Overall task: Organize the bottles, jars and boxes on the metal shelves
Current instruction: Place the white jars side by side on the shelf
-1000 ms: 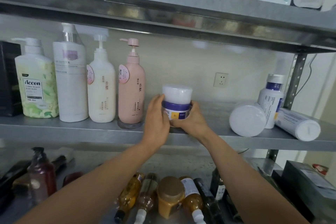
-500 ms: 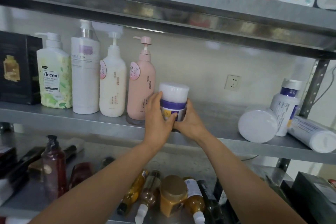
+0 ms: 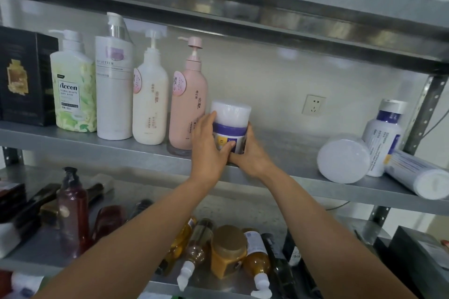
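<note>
A: Grip?
B: Left hand (image 3: 207, 150) and right hand (image 3: 252, 157) both curl round the white-lidded jar (image 3: 230, 114), upright at the middle shelf (image 3: 97, 149).
A: Why there?
B: Probably joining the upright row: pink pump bottle (image 3: 188, 109) just beside, at nine o'clock.

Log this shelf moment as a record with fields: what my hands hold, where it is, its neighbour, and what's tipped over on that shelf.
Held: purple-label jar, upright, white lid
Left hand: grips jar's left side
Right hand: grips jar's right side
Place: middle shelf, just right of the pink pump bottle
Jar base: hidden by hands; shelf contact unclear
Tipped over: tipped jar and fallen bottle, right end
Standing beside them: upright white bottle
</note>
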